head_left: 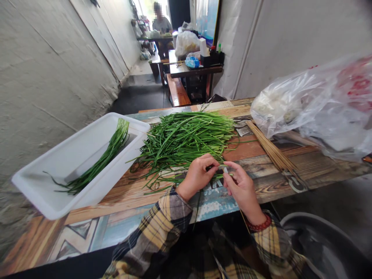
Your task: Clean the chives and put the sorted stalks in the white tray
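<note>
My left hand pinches green garlic chive stems near the table's front edge, and a few leaves trail out to its left. Close beside it, my right hand has its thumb and fingers closed at the pale stem ends. A thin bamboo skewer slants down from beneath the right palm; its tip between the fingers is hard to make out. Just beyond both hands lies a large loose pile of garlic chives. More bamboo skewers lie together to the right.
On the left stands a white plastic tub with a bunch of chives in it. A clear plastic bag sits at the right. Below the table's right edge is a grey basin. Farther back, a person is at another table.
</note>
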Demonstrator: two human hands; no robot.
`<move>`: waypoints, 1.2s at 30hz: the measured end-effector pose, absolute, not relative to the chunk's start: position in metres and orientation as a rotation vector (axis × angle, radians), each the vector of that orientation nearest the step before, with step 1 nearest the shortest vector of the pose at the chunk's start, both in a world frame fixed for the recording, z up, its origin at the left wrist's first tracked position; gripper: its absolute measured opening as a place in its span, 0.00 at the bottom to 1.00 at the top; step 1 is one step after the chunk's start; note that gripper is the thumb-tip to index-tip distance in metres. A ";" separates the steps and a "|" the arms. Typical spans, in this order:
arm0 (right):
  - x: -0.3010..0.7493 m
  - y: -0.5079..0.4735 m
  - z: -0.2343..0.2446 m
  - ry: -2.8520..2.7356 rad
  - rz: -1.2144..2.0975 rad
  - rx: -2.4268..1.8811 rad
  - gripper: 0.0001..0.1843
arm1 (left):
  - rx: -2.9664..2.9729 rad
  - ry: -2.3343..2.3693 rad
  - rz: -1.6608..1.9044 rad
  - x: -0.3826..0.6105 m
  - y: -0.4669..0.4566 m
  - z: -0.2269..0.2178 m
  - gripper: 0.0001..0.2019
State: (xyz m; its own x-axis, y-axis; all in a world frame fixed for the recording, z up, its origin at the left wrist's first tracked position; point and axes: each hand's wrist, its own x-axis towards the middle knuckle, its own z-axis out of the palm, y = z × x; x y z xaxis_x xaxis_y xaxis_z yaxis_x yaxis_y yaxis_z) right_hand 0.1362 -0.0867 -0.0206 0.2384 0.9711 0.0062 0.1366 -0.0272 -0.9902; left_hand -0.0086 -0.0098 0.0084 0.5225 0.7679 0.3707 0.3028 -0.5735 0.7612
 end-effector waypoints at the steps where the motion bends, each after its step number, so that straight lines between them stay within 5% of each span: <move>1: 0.136 -0.087 -0.020 -1.120 0.971 -1.419 0.19 | 2.133 0.850 0.944 -0.009 -0.010 0.008 0.05; 24: 0.137 -0.085 -0.023 -0.987 1.026 -1.309 0.14 | 2.137 0.702 0.758 -0.016 -0.007 0.014 0.15; 36: 0.137 -0.088 -0.022 -0.971 0.987 -1.328 0.18 | 2.246 0.739 0.492 -0.032 0.003 0.008 0.10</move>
